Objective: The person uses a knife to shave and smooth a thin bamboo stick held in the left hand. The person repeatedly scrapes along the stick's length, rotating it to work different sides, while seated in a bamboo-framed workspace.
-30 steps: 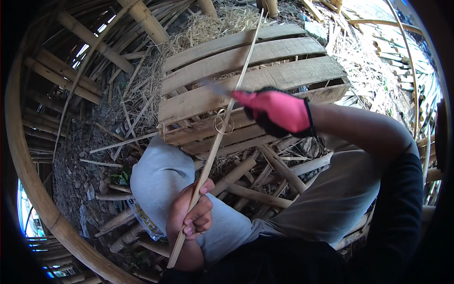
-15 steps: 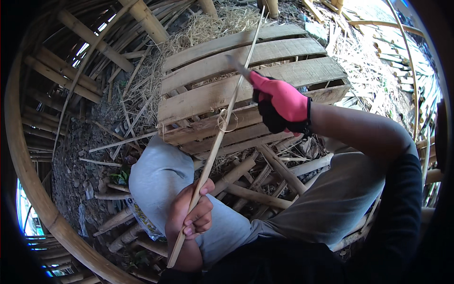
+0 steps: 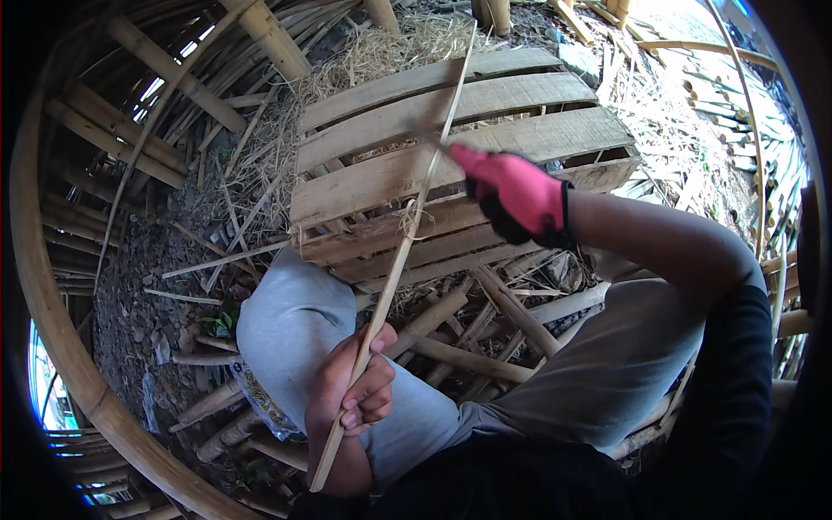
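My bare left hand (image 3: 374, 392) is closed around the lower part of a long, thin bamboo strip (image 3: 398, 262), above my left thigh. The strip slants up and away, over a slatted wooden crate (image 3: 537, 133). A thin curled shaving (image 3: 409, 221) clings to it about midway. Farther up, my right hand (image 3: 527, 195), in a pink and black glove, grips a knife whose handle the glove hides. The knife's blade (image 3: 422, 132) is smeared by motion and crosses the strip; whether it touches cannot be made out.
Pale shavings (image 3: 364, 56) heap behind the crate. Bamboo poles (image 3: 472, 357) lie between my legs and under the crate. A large curved bamboo pole (image 3: 82, 381) bends along the left. Stacked cut bamboo (image 3: 737, 113) lies at the far right. A plastic wrapper (image 3: 264, 406) rests beside my left leg.
My right hand and the knife have shifted slightly down along the strip, toward me. The strip's far end has tipped a little to the left and lower. My left hand keeps its hold.
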Motion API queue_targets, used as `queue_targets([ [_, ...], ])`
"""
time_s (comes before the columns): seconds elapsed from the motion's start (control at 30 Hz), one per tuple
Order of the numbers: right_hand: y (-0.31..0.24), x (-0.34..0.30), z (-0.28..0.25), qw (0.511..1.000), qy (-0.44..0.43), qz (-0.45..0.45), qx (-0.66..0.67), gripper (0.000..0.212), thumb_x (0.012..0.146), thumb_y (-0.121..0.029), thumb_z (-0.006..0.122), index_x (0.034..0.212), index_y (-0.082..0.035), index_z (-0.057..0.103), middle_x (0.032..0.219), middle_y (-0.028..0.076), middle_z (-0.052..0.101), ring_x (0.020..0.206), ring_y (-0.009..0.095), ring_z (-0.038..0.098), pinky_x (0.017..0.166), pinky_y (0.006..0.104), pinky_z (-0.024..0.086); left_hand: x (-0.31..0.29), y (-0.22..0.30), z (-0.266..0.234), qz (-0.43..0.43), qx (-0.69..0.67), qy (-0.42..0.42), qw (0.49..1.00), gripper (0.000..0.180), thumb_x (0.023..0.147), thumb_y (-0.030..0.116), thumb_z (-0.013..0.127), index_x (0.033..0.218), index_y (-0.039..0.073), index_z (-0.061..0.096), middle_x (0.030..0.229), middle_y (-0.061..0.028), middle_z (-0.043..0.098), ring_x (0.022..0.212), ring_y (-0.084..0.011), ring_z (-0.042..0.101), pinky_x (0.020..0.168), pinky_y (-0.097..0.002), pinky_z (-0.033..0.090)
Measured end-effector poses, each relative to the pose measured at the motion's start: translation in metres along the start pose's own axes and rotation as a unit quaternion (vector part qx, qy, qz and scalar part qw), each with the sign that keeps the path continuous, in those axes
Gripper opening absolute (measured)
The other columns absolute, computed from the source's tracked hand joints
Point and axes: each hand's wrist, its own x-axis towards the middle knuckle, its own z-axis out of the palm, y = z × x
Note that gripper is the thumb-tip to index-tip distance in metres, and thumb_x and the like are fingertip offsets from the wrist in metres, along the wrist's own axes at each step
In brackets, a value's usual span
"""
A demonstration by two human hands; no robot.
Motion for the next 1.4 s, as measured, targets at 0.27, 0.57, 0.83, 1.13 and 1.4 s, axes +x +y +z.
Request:
queue_targets([
  [0.27, 0.005, 0.018, -0.01, 0.961, -0.006, -0.046, -0.271, 0.038, 0.102, -0.043, 0.047, 0.102, -0.009, 0.063, 0.077, 0.0, 0.058, 0.068, 0.008, 0.057, 0.058, 0.0268, 0.044, -0.004, -0.004, 0.0, 0.011, 0.028, 0.039, 0.999, 0.026, 0.111, 0.031, 0.025, 0.102, 0.012, 0.04, 0.044, 0.0034, 0.032, 0.026, -0.0035, 0.025, 0.024, -0.0194, 0.02],
  [0.57, 0.017, -0.009, 0.025, 0.664, 0.286, -0.331, -0.607, 0.021, 0.091, -0.028, 0.063, 0.092, -0.008, 0.065, 0.08, 0.015, 0.068, 0.072, 0.034, 0.07, 0.062, 0.0458, 0.054, 0.003, -0.006, 0.01, -0.011, 0.084, 0.063, 0.994, 0.028, 0.11, 0.036, 0.027, 0.102, 0.013, 0.041, 0.044, 0.0042, 0.032, 0.026, -0.0043, 0.025, 0.024, -0.0202, 0.021],
  [0.83, -0.004, -0.018, 0.016, 0.571, 0.16, -0.244, -0.767, 0.014, 0.084, -0.016, 0.061, 0.088, -0.009, 0.072, 0.09, 0.013, 0.072, 0.083, 0.029, 0.073, 0.066, 0.0433, 0.057, 0.005, -0.011, 0.023, -0.03, 0.149, 0.115, 0.982, 0.032, 0.109, 0.042, 0.029, 0.1, 0.014, 0.041, 0.044, 0.0049, 0.032, 0.027, -0.0055, 0.028, 0.027, -0.0208, 0.022],
  [1.13, -0.024, 0.001, -0.01, 0.638, 0.041, -0.255, -0.725, 0.034, 0.097, -0.033, 0.055, 0.094, -0.003, 0.07, 0.085, 0.019, 0.071, 0.082, 0.038, 0.071, 0.074, 0.0452, 0.057, 0.008, -0.014, 0.018, -0.044, 0.139, 0.117, 0.982, 0.03, 0.11, 0.04, 0.026, 0.101, 0.016, 0.041, 0.043, 0.005, 0.032, 0.026, -0.0059, 0.027, 0.027, -0.021, 0.021],
  [1.4, 0.014, 0.012, -0.003, 0.541, 0.282, -0.383, -0.694, 0.02, 0.092, -0.022, 0.055, 0.097, -0.004, 0.063, 0.076, 0.013, 0.064, 0.073, 0.029, 0.068, 0.061, 0.042, 0.05, 0.015, -0.014, 0.021, 0.009, 0.08, 0.074, 0.994, 0.027, 0.11, 0.035, 0.026, 0.099, 0.014, 0.04, 0.043, 0.0056, 0.032, 0.026, -0.0045, 0.025, 0.025, -0.019, 0.019],
])
